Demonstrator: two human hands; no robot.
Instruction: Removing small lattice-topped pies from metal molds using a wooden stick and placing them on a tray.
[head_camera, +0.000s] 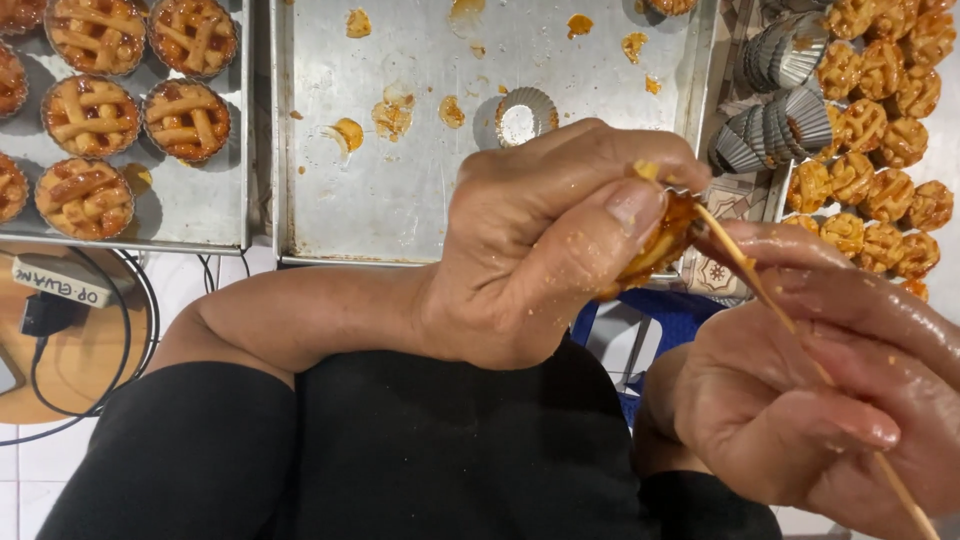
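Now left hand clamped around small tart, right hand pinching thin wooden skewer, tip at tart's edge, above smeared baking tray.

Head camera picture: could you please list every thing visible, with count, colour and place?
small tart: one, golden brown, gripped in the left hand
thin stick: one, pale wood, in the right hand, tip at the tart
metal tray: one, grey with orange crumbs, centre top
loose fluted mould: one, silver, on that tray
lattice tarts in moulds: about nine seen, brown, top left tray
stacked moulds: two stacks, silver, top right
unmoulded tarts: many, golden, far right
cable and plug: one, black, left edge
left hand: one, centre
right hand: one, lower right
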